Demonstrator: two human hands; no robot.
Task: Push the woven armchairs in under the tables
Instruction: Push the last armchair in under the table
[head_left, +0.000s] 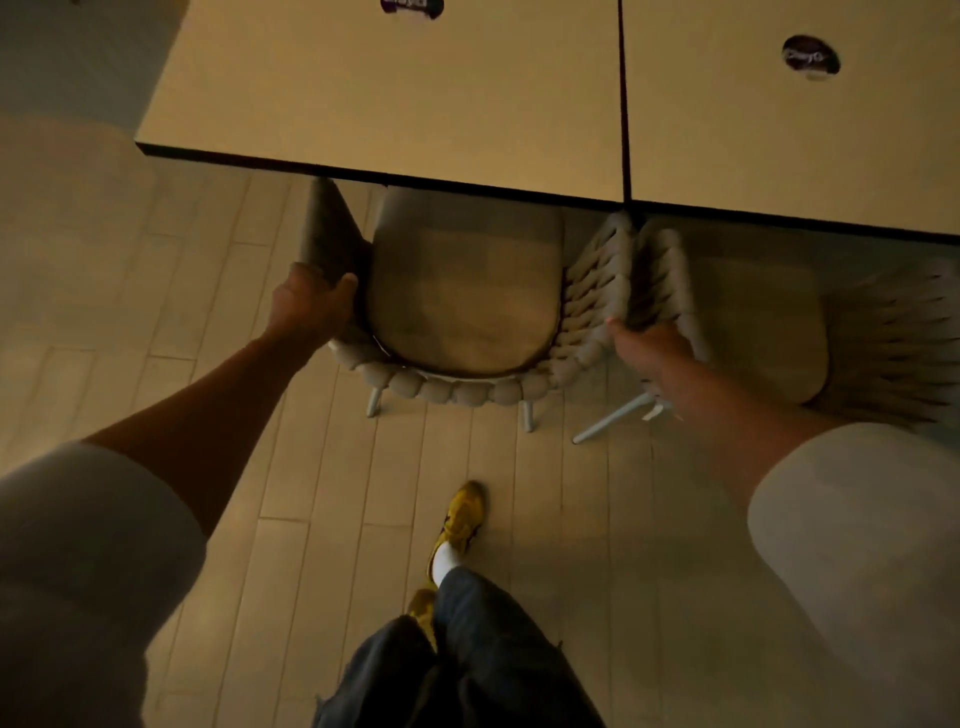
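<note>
**While the chair sat half under the table, both hands held its arms**

Because its frame looked like thin pale metal tube wrapped in thick soft rope, the chair probably weighed little and would slide readily on its legs over the plank floor. The weave would likely give under the fingers, while the tube beneath it stayed stiff. That made the tops of the two arms, where frame met rope, the sound places to push from. The loose cushion offered no purchase. The front of the seat lay beneath the table's dark edge, and the curved back stood clear of it, toward the person.

The left hand gripped the left arm of the chair. Its thumb was hooked over the inner side, and its fingers were wrapped round the outside, mostly hidden. The right hand held the right arm. One digit lay along the weave, and the rest dropped into the narrow gap beside a second chair, so I could not tell how tightly they curled. Both forearms reached forward and down, nearly straight, angled in toward the chair.

The second chair stood touching or just beside the first, partly under the adjoining table. A yellow shoe was planted on the floor behind the chair.
</note>
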